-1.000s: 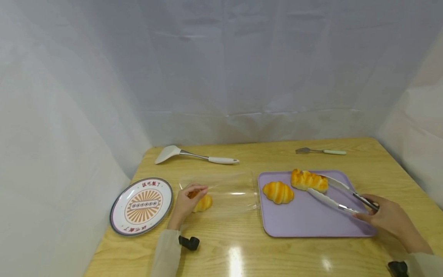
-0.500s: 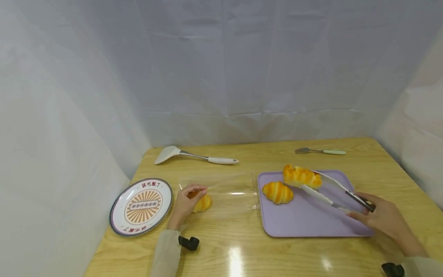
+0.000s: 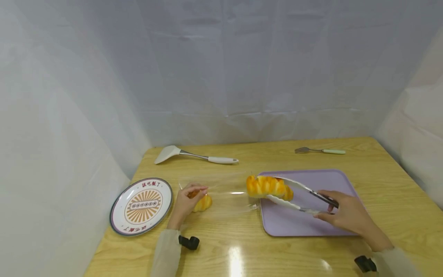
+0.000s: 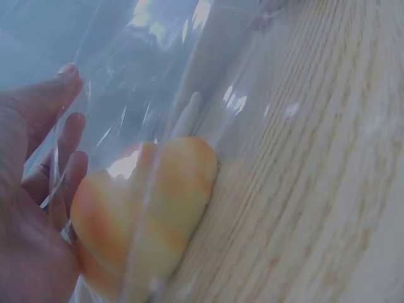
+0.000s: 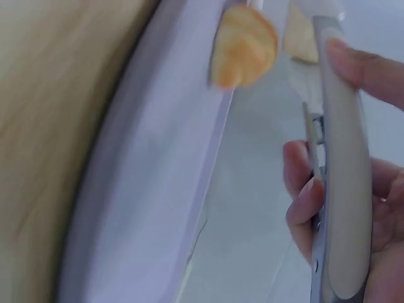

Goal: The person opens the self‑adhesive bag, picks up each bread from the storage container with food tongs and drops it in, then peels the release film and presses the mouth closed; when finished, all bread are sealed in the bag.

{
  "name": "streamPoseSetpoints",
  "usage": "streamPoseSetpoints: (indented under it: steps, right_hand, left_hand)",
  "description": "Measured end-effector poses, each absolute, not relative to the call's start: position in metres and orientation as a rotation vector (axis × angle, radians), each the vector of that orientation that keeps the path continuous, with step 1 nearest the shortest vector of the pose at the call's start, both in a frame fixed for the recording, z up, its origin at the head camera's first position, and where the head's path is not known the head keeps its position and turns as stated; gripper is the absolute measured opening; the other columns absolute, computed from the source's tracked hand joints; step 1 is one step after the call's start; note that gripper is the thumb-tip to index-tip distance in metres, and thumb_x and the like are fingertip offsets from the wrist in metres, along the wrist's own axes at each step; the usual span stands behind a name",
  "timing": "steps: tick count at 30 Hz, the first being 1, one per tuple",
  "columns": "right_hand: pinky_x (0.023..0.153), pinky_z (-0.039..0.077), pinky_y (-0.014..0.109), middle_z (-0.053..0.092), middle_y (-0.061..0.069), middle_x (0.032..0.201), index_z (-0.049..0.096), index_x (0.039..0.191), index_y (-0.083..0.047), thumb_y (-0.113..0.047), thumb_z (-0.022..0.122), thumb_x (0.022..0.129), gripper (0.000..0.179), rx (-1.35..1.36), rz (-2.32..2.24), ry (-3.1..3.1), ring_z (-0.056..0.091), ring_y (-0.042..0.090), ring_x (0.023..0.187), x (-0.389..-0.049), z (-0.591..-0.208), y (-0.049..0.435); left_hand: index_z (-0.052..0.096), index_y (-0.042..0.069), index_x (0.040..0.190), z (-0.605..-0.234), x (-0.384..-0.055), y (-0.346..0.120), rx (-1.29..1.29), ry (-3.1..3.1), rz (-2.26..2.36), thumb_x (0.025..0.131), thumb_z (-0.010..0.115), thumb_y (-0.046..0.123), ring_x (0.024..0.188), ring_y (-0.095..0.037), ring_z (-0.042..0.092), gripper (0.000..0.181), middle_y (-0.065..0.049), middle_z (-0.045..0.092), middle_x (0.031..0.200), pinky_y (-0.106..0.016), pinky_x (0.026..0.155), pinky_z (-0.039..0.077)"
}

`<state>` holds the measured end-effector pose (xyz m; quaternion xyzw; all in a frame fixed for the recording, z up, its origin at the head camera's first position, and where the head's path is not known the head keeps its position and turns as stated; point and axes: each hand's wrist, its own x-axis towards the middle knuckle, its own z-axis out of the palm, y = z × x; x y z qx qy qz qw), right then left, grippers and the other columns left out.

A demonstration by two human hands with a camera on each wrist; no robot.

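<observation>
In the head view my left hand pinches the left part of a clear plastic bag lying flat on the table. Inside the film, under the fingers, is a small croissant. My right hand grips a pair of tongs with dark and pale handles. Between the tong tips is a long golden bread roll, raised over the bag's right end and the tray's left rim. A second croissant sits on the purple tray, mostly hidden behind the held roll in the head view.
A white patterned plate lies left of the left hand. Behind the bag is a white-handled spatula. A fork with a pale green handle lies behind the tray. White sheets enclose the wooden table.
The right hand has carried the bread roll in the tongs up and leftward, from the tray's back to the bag's right end. The left hand and bag have stayed in place.
</observation>
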<state>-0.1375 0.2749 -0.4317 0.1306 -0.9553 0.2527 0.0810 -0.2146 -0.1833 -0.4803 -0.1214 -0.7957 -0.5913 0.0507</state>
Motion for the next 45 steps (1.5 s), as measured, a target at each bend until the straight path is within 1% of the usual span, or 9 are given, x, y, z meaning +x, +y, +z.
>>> streamPoseSetpoints:
  steps: [8, 11, 15, 18, 22, 31, 35, 42, 45]
  right_hand:
    - [0.053, 0.039, 0.021, 0.066, -0.001, 0.076, 0.067, 0.117, -0.001, -0.037, 0.088, 0.066, 0.065, 0.563, 0.647, -2.806, 0.045, -0.002, 0.06, -0.158, -0.431, 0.227]
    - [0.057, 0.045, 0.024, 0.071, 0.004, 0.087, 0.067, 0.117, 0.001, -0.034, 0.089, 0.064, 0.067, 0.602, 0.607, -2.784, 0.053, 0.005, 0.065, -0.166, -0.434, 0.21]
    - [0.067, 0.054, 0.037, 0.073, 0.012, 0.1, 0.067, 0.115, 0.002, -0.033, 0.09, 0.064, 0.067, 0.654, 0.571, -2.772, 0.066, 0.02, 0.079, -0.174, -0.435, 0.19]
    - [0.067, 0.054, 0.039, 0.073, 0.01, 0.098, 0.068, 0.115, -0.001, -0.034, 0.089, 0.065, 0.063, 0.684, 0.578, -2.783, 0.066, 0.022, 0.079, -0.179, -0.435, 0.18]
    - [0.069, 0.054, 0.041, 0.073, 0.009, 0.1, 0.068, 0.116, -0.004, -0.035, 0.087, 0.067, 0.061, 0.675, 0.596, -2.808, 0.066, 0.023, 0.082, -0.184, -0.435, 0.173]
    - [0.078, 0.056, 0.05, 0.072, 0.017, 0.109, 0.067, 0.117, 0.001, -0.034, 0.087, 0.067, 0.064, 0.578, 0.579, -2.871, 0.068, 0.034, 0.094, -0.19, -0.438, 0.177]
    - [0.081, 0.055, 0.052, 0.071, 0.018, 0.111, 0.065, 0.119, 0.002, -0.035, 0.087, 0.067, 0.067, 0.583, 0.561, -2.892, 0.067, 0.037, 0.098, -0.19, -0.438, 0.176]
    - [0.082, 0.055, 0.053, 0.07, 0.018, 0.114, 0.065, 0.121, 0.001, -0.036, 0.088, 0.066, 0.07, 0.577, 0.559, -2.916, 0.066, 0.038, 0.1, -0.189, -0.436, 0.176]
    - [0.084, 0.054, 0.054, 0.069, 0.019, 0.116, 0.064, 0.123, 0.001, -0.037, 0.087, 0.068, 0.071, 0.567, 0.584, -2.934, 0.066, 0.039, 0.102, -0.188, -0.432, 0.179]
  left_hand:
    - [0.071, -0.005, 0.108, -0.481, -0.214, -0.184, -0.352, -2.418, -1.826, 0.09, 0.069, 0.008, 0.097, 0.003, 0.058, 0.022, -0.02, 0.066, 0.11, -0.012, 0.091, 0.047]
    - [0.072, -0.002, 0.108, -0.481, -0.214, -0.184, -0.346, -2.444, -1.801, 0.091, 0.069, 0.012, 0.098, 0.002, 0.058, 0.023, -0.017, 0.066, 0.109, -0.014, 0.091, 0.048]
    - [0.073, 0.0, 0.107, -0.479, -0.214, -0.184, -0.348, -2.459, -1.784, 0.091, 0.069, 0.015, 0.097, 0.001, 0.059, 0.022, -0.015, 0.067, 0.109, -0.016, 0.091, 0.049]
    - [0.074, 0.001, 0.106, -0.478, -0.214, -0.183, -0.335, -2.463, -1.784, 0.091, 0.07, 0.014, 0.096, 0.001, 0.059, 0.02, -0.015, 0.067, 0.108, -0.015, 0.089, 0.049]
    - [0.073, -0.003, 0.105, -0.468, -0.209, -0.179, -0.335, -2.488, -1.758, 0.09, 0.069, 0.009, 0.094, 0.002, 0.058, 0.019, -0.019, 0.066, 0.107, -0.015, 0.087, 0.049]
    - [0.072, -0.006, 0.106, -0.445, -0.196, -0.173, -0.339, -2.537, -1.715, 0.09, 0.069, 0.009, 0.096, -0.001, 0.056, 0.022, -0.018, 0.066, 0.107, -0.018, 0.09, 0.049]
    - [0.072, -0.006, 0.105, -0.447, -0.197, -0.173, -0.352, -2.515, -1.737, 0.09, 0.07, 0.009, 0.094, 0.001, 0.056, 0.021, -0.019, 0.066, 0.105, -0.018, 0.088, 0.049]
    - [0.076, 0.006, 0.103, -0.48, -0.213, -0.18, -0.327, -2.498, -1.707, 0.088, 0.073, 0.016, 0.097, -0.002, 0.056, 0.018, -0.01, 0.067, 0.105, -0.019, 0.089, 0.048]
    - [0.076, 0.005, 0.103, -0.48, -0.214, -0.18, -0.317, -2.508, -1.7, 0.088, 0.073, 0.016, 0.099, -0.004, 0.057, 0.019, -0.01, 0.067, 0.105, -0.021, 0.092, 0.047]
